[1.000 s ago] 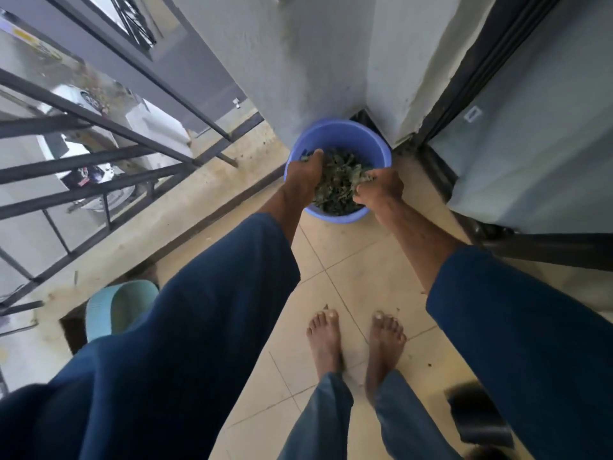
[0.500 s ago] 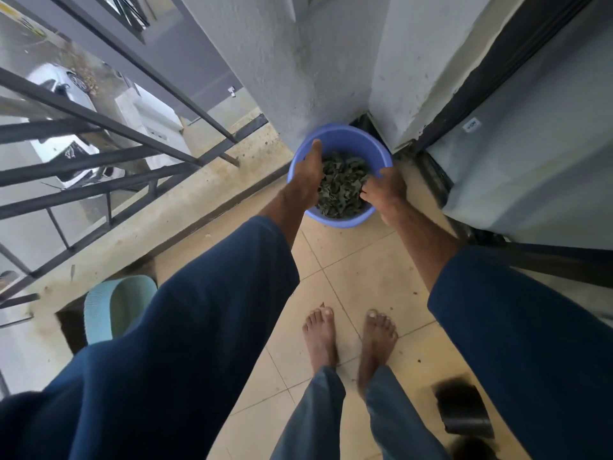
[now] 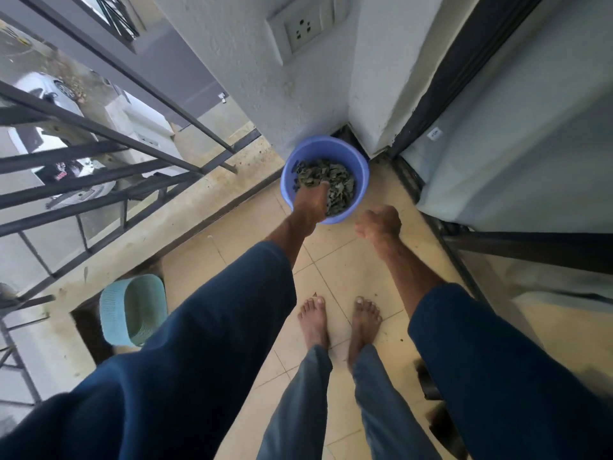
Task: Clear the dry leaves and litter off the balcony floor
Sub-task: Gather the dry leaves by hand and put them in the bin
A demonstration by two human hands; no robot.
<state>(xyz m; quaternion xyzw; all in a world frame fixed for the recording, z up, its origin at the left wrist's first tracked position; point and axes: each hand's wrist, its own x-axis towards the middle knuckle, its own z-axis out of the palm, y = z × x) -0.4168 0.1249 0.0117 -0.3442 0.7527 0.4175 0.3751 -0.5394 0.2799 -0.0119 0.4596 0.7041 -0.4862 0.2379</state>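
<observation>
1. The leaves (image 3: 335,180) lie in a loose, dark green heap inside the bucket (image 3: 323,149). They point every way, so the heap has no single long axis.
2. The bucket is round and blue. It stands upright, mouth up, on the tiled floor (image 3: 335,260), in the corner where the wall (image 3: 252,78) meets the door (image 3: 514,144) frame. The leaves fill its lower part and the inner wall shows bare above them.
3. The left hand (image 3: 308,204) lies over the bucket's near-left rim, with one fingertip on the leaves. Its other fingers are hidden, so I cannot tell whether it grips the rim.
4. The right hand (image 3: 379,222) hangs just beside the bucket's near-right side, apart from it. Its fingers are curled into a fist with nothing seen in it.
5. Two bare feet (image 3: 313,322) stand on the floor nearer the camera than the bucket. A few dark specks (image 3: 401,340) of litter lie beside the right foot.
6. A socket (image 3: 303,26) sits on the wall well above the bucket.
7. Left of the bucket a concrete ledge (image 3: 185,207) runs under a dark railing (image 3: 99,127).
8. Well to the bucket's near left, a teal basket (image 3: 109,313) stands tilted in a gap in the ledge. I cannot tell what it holds.
9. A dark, blurred thing (image 3: 431,390) lies on the floor to the bucket's near right.
</observation>
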